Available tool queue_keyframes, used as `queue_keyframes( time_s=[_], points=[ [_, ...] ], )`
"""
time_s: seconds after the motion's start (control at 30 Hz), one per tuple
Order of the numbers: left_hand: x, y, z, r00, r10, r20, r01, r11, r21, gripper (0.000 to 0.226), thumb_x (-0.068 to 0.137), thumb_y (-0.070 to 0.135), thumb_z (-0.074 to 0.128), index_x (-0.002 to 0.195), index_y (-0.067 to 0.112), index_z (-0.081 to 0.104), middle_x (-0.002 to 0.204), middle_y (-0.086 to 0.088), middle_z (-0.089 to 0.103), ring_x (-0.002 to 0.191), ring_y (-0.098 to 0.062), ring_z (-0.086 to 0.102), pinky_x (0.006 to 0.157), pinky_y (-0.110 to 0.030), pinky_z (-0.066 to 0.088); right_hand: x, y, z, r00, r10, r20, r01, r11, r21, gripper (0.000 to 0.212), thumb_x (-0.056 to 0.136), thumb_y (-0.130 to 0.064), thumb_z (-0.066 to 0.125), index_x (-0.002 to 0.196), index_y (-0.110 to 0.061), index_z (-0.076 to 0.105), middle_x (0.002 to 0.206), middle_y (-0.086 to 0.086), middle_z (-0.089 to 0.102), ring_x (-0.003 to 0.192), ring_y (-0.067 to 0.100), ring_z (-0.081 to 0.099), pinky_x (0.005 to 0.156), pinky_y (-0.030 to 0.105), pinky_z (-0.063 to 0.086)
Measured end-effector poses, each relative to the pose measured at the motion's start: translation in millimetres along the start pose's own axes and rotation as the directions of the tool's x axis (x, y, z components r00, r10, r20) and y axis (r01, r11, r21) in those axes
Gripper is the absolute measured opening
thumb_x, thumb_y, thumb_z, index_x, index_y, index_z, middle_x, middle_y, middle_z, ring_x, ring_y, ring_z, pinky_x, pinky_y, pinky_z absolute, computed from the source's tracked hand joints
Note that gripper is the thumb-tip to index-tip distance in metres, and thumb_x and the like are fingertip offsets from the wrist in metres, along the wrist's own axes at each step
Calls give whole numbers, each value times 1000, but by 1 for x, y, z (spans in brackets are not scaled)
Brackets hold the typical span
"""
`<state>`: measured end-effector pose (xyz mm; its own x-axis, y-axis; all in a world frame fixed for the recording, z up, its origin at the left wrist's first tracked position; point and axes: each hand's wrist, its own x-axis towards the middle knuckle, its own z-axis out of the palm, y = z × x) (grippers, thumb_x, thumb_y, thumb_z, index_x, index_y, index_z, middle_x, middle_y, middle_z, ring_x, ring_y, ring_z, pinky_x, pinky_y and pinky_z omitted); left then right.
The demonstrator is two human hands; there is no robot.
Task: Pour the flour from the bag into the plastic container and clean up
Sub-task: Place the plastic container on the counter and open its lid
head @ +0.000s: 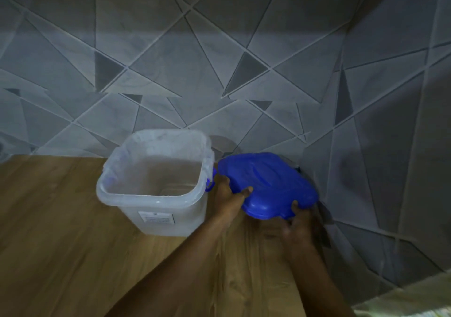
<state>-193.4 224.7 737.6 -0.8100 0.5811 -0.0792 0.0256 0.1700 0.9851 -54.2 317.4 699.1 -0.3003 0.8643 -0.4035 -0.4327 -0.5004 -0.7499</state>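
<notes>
A clear plastic container stands open on the wooden table, a white label on its near side and a blue latch on its right wall. Its inside looks pale and dusty; I cannot tell how much is in it. Just to its right, a blue lid is held tilted above the table near the wall corner. My left hand grips the lid's left edge, thumb on top. My right hand holds its near right edge from below. No flour bag is in view.
The wooden table runs to a grey wall with a geometric pattern behind and on the right. A pale cloth-like thing shows at the bottom right corner.
</notes>
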Motion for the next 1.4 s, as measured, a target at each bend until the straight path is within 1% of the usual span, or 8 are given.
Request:
queue_keyframes(
  time_s=[0.13,0.3,0.4,0.63,0.8,1.07,1.27,1.4],
  points=[
    [5,-35,-1,997,-72,-32,74,994,75,68,67,40,88,125,23,57,124,7,59,121,-21,61,102,-36,51,15,30,-18,994,106,6,-105,987,-122,44,91,-27,68,132,-14,57,136,17,61,120,45,58,104,68,43],
    [2,-63,-2,984,-139,116,130,988,81,89,53,35,98,131,22,56,132,9,63,122,-14,61,101,-36,54,5,37,-9,983,181,30,-178,980,-94,77,78,-24,77,144,0,46,124,16,65,79,14,71,66,32,63],
    [6,-84,-6,971,-137,195,110,983,146,107,47,42,100,140,21,51,134,5,64,123,-15,62,100,-41,56,3,42,-14,967,234,99,-231,972,-36,43,96,-3,56,139,-3,50,117,12,71,87,18,75,64,28,62],
    [14,-109,-13,951,-84,297,-10,953,303,104,57,36,98,143,28,42,145,9,53,133,-15,52,110,-43,48,17,49,-44,922,360,-143,-385,892,-238,77,78,-17,81,145,-12,42,123,20,66,98,34,71,63,36,60],
    [14,-129,-13,952,-99,290,-66,858,509,117,56,57,85,153,28,27,150,2,47,137,-23,48,110,-46,46,21,49,-57,914,369,-167,-405,824,-396,58,85,-8,74,137,-10,47,109,23,68,93,37,71,68,42,62],
    [1,-125,-7,976,-46,215,-80,837,541,82,79,30,80,147,19,37,144,-3,50,133,-22,48,107,-31,44,17,50,-57,923,348,-164,-382,782,-493,49,84,-12,77,124,-12,49,110,22,64,94,33,69,60,34,60],
    [-47,-96,-19,999,40,25,-46,951,304,45,92,20,70,135,20,56,128,7,64,119,-8,61,97,-23,54,-21,49,-31,980,190,51,-96,688,-719,2,90,-12,70,92,-10,70,90,12,74,85,24,74,85,43,61],
    [-88,-67,-46,985,114,-129,-90,980,176,27,92,12,69,118,19,66,114,10,70,110,-2,65,97,-26,55,-55,53,-3,960,28,278,184,687,-703,10,85,-5,72,82,-14,75,80,7,75,84,27,72,84,49,60]
  ],
)
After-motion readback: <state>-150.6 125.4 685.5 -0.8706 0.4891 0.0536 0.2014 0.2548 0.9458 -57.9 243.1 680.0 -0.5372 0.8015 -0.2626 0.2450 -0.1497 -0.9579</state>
